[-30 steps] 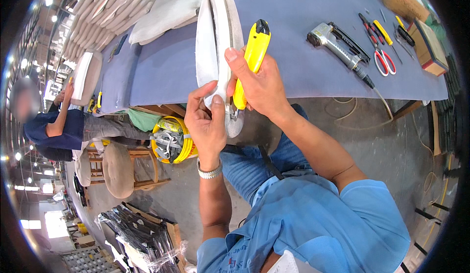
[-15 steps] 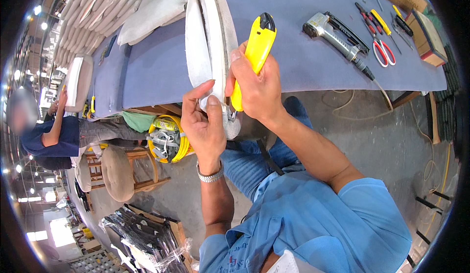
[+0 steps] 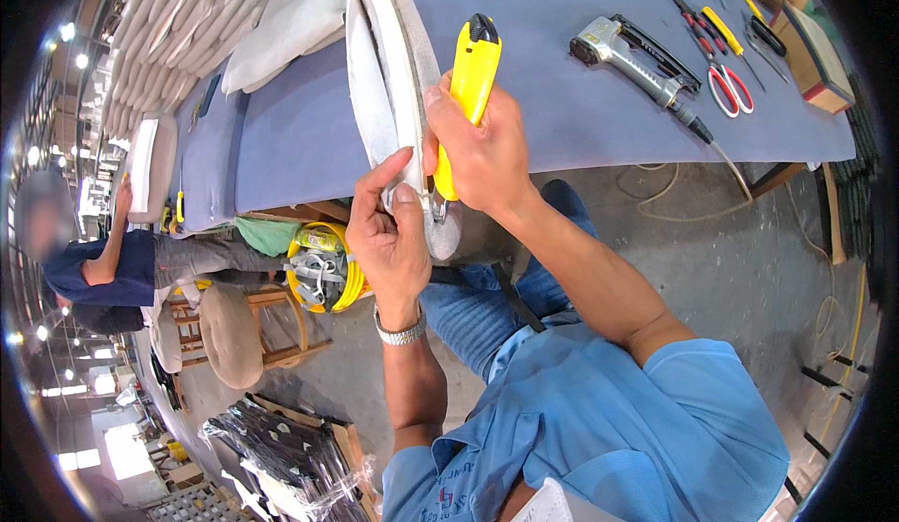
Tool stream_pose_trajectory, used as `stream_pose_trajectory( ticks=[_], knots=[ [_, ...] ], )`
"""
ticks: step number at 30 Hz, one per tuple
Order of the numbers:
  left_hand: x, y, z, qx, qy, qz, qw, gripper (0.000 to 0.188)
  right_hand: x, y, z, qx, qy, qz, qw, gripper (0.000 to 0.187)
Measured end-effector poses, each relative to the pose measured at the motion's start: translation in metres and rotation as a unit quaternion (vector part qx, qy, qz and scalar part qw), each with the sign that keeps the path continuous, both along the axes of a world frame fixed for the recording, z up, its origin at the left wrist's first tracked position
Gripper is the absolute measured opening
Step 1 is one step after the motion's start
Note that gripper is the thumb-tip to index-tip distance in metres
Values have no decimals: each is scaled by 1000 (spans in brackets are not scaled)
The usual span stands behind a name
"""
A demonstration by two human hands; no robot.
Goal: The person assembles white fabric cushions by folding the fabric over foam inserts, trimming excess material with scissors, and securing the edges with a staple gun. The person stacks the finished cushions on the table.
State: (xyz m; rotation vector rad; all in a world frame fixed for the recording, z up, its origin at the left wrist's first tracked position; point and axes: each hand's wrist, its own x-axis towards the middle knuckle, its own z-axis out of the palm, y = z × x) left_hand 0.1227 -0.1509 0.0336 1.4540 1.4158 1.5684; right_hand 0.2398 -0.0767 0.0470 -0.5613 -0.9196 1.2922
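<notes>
A long, narrow upholstered seat pad (image 3: 440, 234) in light grey fabric stands on edge at the table's front, its near end jutting past the edge toward me. Loose pale fabric (image 3: 373, 101) gapes along its left side. My left hand (image 3: 389, 232) pinches the fabric's edge near that end between thumb and forefinger. In my right fist is a yellow utility knife (image 3: 476, 73), its black butt end up. The knife's metal tip points down at the pad's near end, beside my left thumb; whether the blade touches the fabric I cannot tell.
On the blue-grey covered table (image 3: 543, 119) lie a staple gun (image 3: 637, 63) with its hose, red-handled scissors (image 3: 729, 89), a yellow-handled screwdriver (image 3: 723, 30) and a box (image 3: 810, 63). Stacked pads (image 3: 178, 35) rise at far left. A yellow bucket (image 3: 351, 283) stands below; another person (image 3: 103, 264) works at left.
My right hand has shifted slightly left with the knife, which now stands a little more upright. The left hand keeps its pinch on the fabric. The whole view has shifted slightly.
</notes>
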Motion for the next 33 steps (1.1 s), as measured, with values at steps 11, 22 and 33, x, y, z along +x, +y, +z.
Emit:
stream_pose_trajectory(
  ticks=[11, 22, 33],
  knots=[
    [8, 4, -2, 4, 19, -8, 1000, 36, 7, 8, 0, -26, -20, -7, 999, 22],
    [21, 0, 20, -68, 144, 9, 987, 34, 16, 17, -6, -21, -96, 6, 995, 29],
    [17, 3, 12, 22, 115, 2, 993, 49, 16, 6, -7, -33, -2, 56, 998, 28]
  ],
)
